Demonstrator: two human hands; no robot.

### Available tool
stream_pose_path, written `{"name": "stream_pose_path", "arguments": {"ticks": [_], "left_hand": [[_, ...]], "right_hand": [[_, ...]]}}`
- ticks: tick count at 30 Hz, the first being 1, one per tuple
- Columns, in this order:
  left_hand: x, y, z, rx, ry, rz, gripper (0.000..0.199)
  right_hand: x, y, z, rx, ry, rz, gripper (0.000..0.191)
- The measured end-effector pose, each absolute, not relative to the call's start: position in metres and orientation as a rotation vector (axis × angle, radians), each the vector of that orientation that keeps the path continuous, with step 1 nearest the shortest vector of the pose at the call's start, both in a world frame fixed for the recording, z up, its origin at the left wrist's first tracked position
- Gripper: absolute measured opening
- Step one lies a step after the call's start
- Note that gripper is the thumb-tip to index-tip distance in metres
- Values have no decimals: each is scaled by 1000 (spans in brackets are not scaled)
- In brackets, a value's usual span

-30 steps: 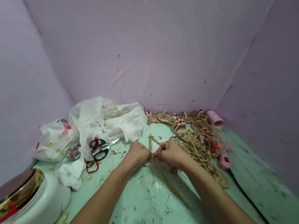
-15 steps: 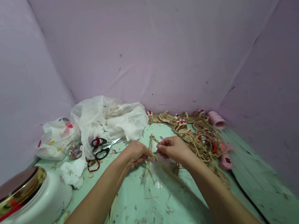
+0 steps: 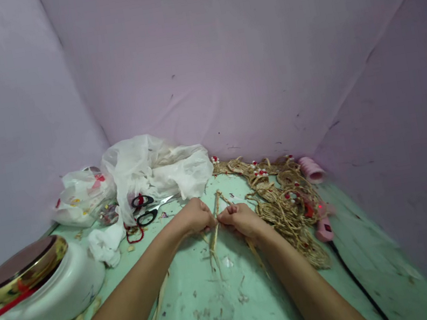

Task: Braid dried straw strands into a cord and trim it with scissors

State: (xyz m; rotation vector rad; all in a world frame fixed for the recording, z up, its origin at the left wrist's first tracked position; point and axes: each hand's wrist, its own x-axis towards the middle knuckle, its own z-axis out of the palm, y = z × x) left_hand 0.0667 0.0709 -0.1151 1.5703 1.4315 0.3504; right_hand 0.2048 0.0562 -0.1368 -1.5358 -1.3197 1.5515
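Observation:
My left hand (image 3: 199,216) is closed on a straw-coloured plaited strand (image 3: 217,201), at its left side. Close by on the right, my right hand (image 3: 240,216) pinches the same strand with thumb and forefinger. The strand forms a narrow peak above the hands, and loose fibre ends (image 3: 215,252) hang below between them. More fibre ends hang under my right hand. Just where the fingertips meet the strand is too small to make out.
Black-handled scissors (image 3: 147,217) lie left, by white plastic bags (image 3: 158,169). A white pot (image 3: 74,284) with a gold-rimmed lid (image 3: 22,268) stands far left. Braided straw pieces with beads (image 3: 288,213), a pink spool (image 3: 312,169) and a pink corded device (image 3: 324,229) lie right.
My right hand has come slightly lower, and my left hand has closed into a rounder fist. The loose fibres on the right have shifted and now hang below my right hand.

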Motion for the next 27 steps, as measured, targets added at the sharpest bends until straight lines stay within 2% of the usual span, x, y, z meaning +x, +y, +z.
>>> {"name": "stream_pose_path", "arguments": {"ticks": [4, 8, 13, 16, 22, 24, 27], "left_hand": [[45, 72, -91, 1796, 1428, 289, 12], [20, 59, -50, 2012, 1668, 491, 18], [8, 19, -19, 2115, 1823, 295, 24], [3, -6, -27, 2107, 1875, 143, 27], [-7, -40, -74, 2002, 1940, -292, 22], [-8, -44, -86, 1996, 1934, -317, 18], [-8, -41, -89, 2045, 1861, -170, 14]], "right_hand": [[205, 54, -136, -1523, -1267, 1575, 18], [205, 54, -139, -1519, -1252, 1608, 18], [207, 55, -143, -1495, -1233, 1648, 16], [208, 56, -146, -1475, -1239, 1660, 17], [210, 58, -148, -1467, -1240, 1677, 17], [211, 59, -148, -1448, -1226, 1708, 17], [214, 60, -147, -1396, -1201, 1766, 18]]}}
